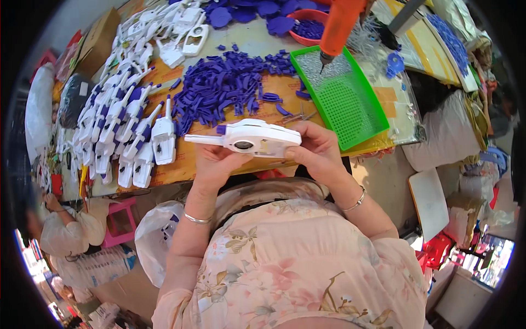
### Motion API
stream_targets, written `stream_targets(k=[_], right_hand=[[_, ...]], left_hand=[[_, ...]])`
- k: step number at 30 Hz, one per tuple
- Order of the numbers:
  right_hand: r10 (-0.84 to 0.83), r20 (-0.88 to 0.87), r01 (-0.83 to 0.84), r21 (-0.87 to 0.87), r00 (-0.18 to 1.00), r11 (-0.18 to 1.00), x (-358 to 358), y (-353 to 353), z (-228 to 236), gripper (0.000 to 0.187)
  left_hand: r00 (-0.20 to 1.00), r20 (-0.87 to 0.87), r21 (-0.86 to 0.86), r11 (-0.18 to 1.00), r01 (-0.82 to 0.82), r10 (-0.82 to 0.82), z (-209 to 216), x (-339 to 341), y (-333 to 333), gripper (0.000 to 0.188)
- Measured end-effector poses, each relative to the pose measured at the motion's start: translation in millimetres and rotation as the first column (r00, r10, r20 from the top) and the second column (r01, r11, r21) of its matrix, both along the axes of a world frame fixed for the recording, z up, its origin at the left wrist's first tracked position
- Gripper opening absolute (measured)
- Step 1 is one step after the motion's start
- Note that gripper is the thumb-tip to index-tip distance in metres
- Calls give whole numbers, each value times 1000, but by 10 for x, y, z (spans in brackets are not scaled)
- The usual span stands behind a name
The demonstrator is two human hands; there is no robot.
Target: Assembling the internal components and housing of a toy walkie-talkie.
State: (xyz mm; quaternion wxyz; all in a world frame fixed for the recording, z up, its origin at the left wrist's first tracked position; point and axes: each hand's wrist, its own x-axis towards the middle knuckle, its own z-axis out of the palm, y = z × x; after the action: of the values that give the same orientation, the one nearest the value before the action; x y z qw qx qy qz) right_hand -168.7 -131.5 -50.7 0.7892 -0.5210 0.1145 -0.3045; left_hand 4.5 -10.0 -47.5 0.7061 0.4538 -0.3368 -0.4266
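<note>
Both of my hands hold a white plastic toy walkie-talkie (262, 133) level above the near table edge, its antenna pointing left. My left hand (217, 164) is closed on the antenna end, thumb along the lower edge by a dark round opening. Around the other end, my right hand (320, 153) grips with thumb and fingers. A small purple piece (221, 129) shows at the base of the antenna. Just beyond lies a heap of small curved purple plastic parts (219, 82). To the left, several finished-looking white walkie-talkies with purple parts (163, 137) lie in overlapping rows.
An orange power screwdriver (341, 30) hangs over a green tray (377, 101) of small metal screws. Behind are white casings (194, 39), purple discs (221, 17) and a red bowl (307, 39). Left below, a person (71, 230) sits near a pink stool (121, 222) and white bag (153, 236).
</note>
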Motion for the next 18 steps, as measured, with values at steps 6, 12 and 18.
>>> stream_targets(k=[6,12,18], right_hand=[[-8,-36,6,-65,999,998,-8,38,39,17],[-9,-128,30,161,992,987,74,-38,31,19],[105,-154,-36,394,982,918,85,-93,62,24]], left_hand=[[996,58,-78,995,-57,61,-5,-38,31,43],[977,-162,102,987,-125,141,119,-108,-101,26],[952,-298,178,984,-14,68,194,-42,-168,33]])
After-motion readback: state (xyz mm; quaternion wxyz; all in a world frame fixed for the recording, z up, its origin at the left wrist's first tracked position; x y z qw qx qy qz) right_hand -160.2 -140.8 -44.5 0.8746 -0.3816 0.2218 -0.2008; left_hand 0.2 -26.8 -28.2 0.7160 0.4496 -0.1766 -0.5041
